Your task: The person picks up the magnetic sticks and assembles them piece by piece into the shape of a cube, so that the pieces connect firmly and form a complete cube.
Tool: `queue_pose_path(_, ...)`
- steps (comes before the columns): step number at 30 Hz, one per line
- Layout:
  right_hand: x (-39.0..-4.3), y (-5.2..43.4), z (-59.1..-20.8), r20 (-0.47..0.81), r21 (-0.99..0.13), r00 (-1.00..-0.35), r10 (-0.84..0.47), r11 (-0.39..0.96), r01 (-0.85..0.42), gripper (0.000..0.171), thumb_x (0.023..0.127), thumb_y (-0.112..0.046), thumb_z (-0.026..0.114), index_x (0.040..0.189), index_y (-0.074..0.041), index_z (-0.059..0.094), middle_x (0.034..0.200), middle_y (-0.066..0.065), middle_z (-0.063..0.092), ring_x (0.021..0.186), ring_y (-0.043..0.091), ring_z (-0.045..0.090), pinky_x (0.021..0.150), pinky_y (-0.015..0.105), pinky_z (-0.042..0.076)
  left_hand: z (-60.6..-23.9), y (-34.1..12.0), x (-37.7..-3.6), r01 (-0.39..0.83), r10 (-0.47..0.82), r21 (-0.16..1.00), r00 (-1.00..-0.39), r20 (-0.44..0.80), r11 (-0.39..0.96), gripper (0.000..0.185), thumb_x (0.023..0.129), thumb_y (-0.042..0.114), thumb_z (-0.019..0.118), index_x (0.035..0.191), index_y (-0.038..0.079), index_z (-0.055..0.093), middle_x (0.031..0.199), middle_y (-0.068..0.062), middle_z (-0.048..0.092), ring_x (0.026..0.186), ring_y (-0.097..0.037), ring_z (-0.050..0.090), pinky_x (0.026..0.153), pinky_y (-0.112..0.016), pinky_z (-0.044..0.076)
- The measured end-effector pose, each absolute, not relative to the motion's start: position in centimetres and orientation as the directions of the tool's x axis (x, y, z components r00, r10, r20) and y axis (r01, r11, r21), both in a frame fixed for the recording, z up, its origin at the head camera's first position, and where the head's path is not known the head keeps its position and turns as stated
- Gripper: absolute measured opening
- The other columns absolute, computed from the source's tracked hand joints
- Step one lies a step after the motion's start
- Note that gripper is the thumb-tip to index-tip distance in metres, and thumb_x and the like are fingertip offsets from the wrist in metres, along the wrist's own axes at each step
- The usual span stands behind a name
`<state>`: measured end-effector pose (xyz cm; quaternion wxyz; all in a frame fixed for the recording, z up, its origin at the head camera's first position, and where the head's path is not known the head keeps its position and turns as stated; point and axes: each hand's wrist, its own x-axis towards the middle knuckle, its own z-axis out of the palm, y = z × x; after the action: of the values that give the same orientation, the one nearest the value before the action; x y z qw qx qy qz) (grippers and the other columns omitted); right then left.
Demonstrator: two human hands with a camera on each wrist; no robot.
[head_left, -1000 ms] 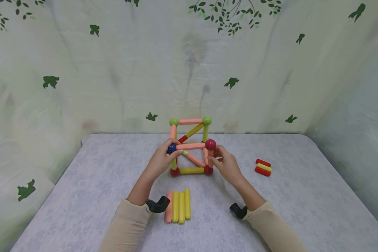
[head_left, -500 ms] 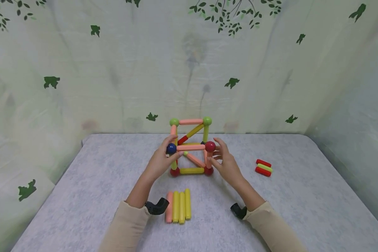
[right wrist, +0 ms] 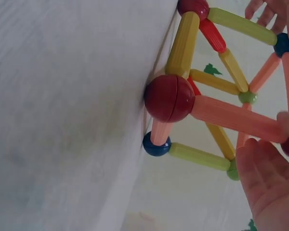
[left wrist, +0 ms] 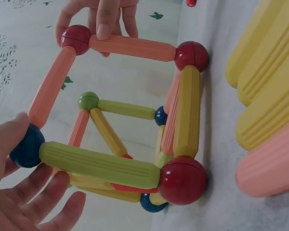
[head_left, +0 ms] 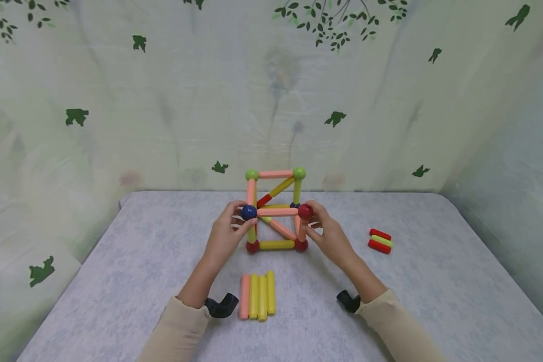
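Note:
A cube frame [head_left: 276, 211] of coloured rods and balls stands in the middle of the grey table [head_left: 140, 261]. My left hand [head_left: 241, 217] pinches the blue ball [head_left: 248, 212] at the frame's near upper left corner; in the left wrist view the thumb [left wrist: 7, 137] lies on that blue ball [left wrist: 26, 147]. My right hand [head_left: 312, 217] pinches the red ball [head_left: 305, 211] at the near upper right corner. A peach rod [head_left: 277, 211] joins the two balls. In the right wrist view the right hand [right wrist: 269, 187] lies beside a peach upright [right wrist: 236, 118].
A row of one peach and three yellow rods [head_left: 256, 295] lies near the front edge, between my forearms. A small pile of red and green rods [head_left: 380, 241] lies at the right. A leaf-printed cloth [head_left: 163, 100] hangs behind and at both sides.
My right hand has moved up from the peach upright to the red corner ball. My left hand has stayed on the blue ball. The frame's front now stands straighter.

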<state>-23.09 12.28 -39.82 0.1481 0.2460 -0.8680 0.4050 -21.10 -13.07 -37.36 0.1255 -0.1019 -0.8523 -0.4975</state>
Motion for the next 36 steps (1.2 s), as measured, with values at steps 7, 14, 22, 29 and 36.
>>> queue_pose_path(7,-21.6,16.6,-39.5,0.344,-0.669,-0.908,-0.238,0.617,-0.415,0.076,0.079,-0.015,0.071,0.138,-0.022,0.024,0.119,0.011,0.050,0.105,0.028,0.051,0.082,0.046,0.045,-38.2,-14.5,-19.4,0.085,0.048,0.800,-0.996,0.071,0.594,0.066,0.081,0.030,0.068,0.132,0.006,0.033,0.111,-0.014,0.051,0.097,-0.027,0.052,0.078,-0.040,0.047)
queue_pose_path(14,-20.7,22.6,-40.6,0.268,-0.591,-0.931,-0.246,0.722,-0.361,0.066,0.080,-0.015,0.069,0.135,-0.008,0.033,0.122,0.016,0.049,0.111,0.032,0.045,0.088,0.050,0.039,-40.6,-15.7,-16.9,0.010,0.201,0.687,-0.959,-0.199,0.726,0.064,0.078,0.033,0.070,0.128,0.005,0.042,0.105,-0.006,0.051,0.089,-0.019,0.052,0.071,-0.036,0.047)
queue_pose_path(22,-21.1,26.0,-41.8,0.065,-0.527,-0.980,-0.189,0.827,-0.195,0.047,0.082,-0.012,0.066,0.124,0.001,0.047,0.118,0.021,0.051,0.109,0.037,0.045,0.089,0.051,0.037,-42.4,-15.2,-16.0,0.133,0.404,0.670,-0.875,-0.265,0.730,0.061,0.078,0.038,0.068,0.123,0.002,0.049,0.085,-0.001,0.049,0.075,-0.015,0.045,0.061,-0.032,0.038)
queue_pose_path(29,-21.2,26.6,-42.6,0.003,-0.446,-0.988,-0.153,0.884,-0.138,0.040,0.079,-0.006,0.068,0.116,0.001,0.053,0.112,0.024,0.052,0.099,0.037,0.047,0.080,0.051,0.043,-42.0,-14.8,-15.7,0.104,0.385,0.667,-0.876,-0.289,0.738,0.036,0.079,0.028,0.069,0.107,0.008,0.057,0.071,0.000,0.049,0.062,-0.014,0.044,0.051,-0.028,0.035)
queue_pose_path(36,-21.2,26.3,-42.9,-0.038,-0.417,-0.989,-0.144,0.901,-0.115,0.045,0.082,-0.011,0.065,0.123,0.002,0.050,0.119,0.025,0.050,0.107,0.040,0.045,0.085,0.055,0.038,-41.0,-15.1,-15.3,-0.001,0.340,0.707,-0.877,-0.341,0.707,0.032,0.077,0.016,0.069,0.107,0.011,0.057,0.082,-0.001,0.054,0.066,-0.015,0.050,0.055,-0.029,0.041)
